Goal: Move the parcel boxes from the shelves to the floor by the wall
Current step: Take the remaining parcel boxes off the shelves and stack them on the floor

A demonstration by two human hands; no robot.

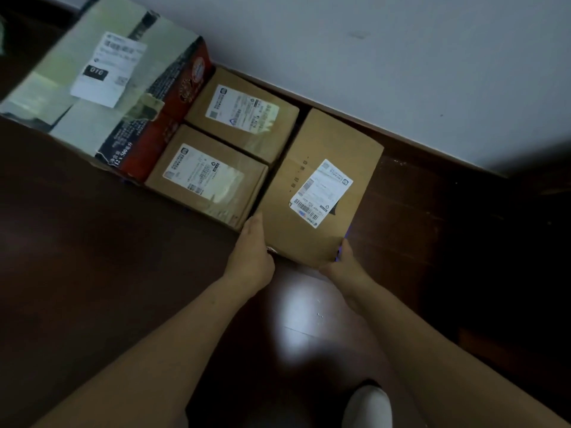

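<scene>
A brown cardboard parcel box (321,180) with a white shipping label lies on the dark floor, its far end by the wall. My left hand (251,257) grips its near left corner. My right hand (341,264) grips its near right corner, fingers hidden under the edge. To its left sit two smaller brown parcel boxes, one near the wall (244,115) and one in front (207,177), both labelled. Further left stands a larger red and black carton (102,84) wrapped in clear tape.
A grey wall (370,57) with a dark skirting board runs diagonally across the top. Dark wooden floor (92,257) spreads in front and to the right of the boxes. A white shoe tip (367,406) shows at the bottom.
</scene>
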